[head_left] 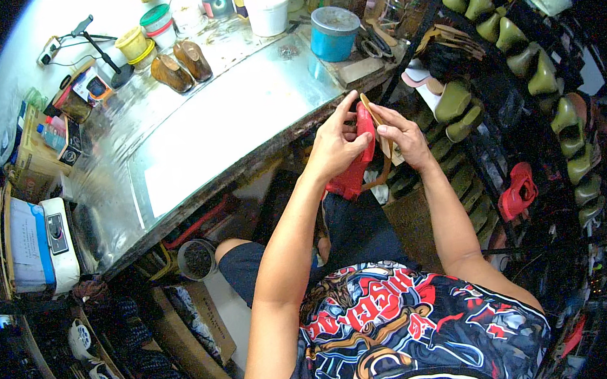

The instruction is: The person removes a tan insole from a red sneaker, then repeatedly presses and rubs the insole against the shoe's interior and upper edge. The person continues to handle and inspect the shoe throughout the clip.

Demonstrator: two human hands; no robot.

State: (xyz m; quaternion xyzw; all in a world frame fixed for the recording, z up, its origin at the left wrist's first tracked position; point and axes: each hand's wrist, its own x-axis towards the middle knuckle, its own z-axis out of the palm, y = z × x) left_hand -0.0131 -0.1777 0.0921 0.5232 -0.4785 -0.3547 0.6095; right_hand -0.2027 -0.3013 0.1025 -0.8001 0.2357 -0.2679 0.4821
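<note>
Just off the bench's front edge, my left hand point(336, 139) is closed around a red shoe upper point(349, 181), its thumb pressed on the red material. My right hand point(402, 135) grips a thin tan sole-like piece point(370, 109) that stands on edge close against the red upper. A brown strap-like strip point(380, 177) hangs below, between the hands. Whether the tan piece is joined to the upper cannot be told, since my fingers cover much of both.
A glass-topped bench point(229, 135) lies ahead, bearing brown shoe lasts point(190, 62), a blue tin point(335, 34) and a white tub point(268, 12). Green shoe lasts point(541, 71) line a rack on the right, near another red shoe point(517, 191). A bucket point(197, 259) stands under the bench.
</note>
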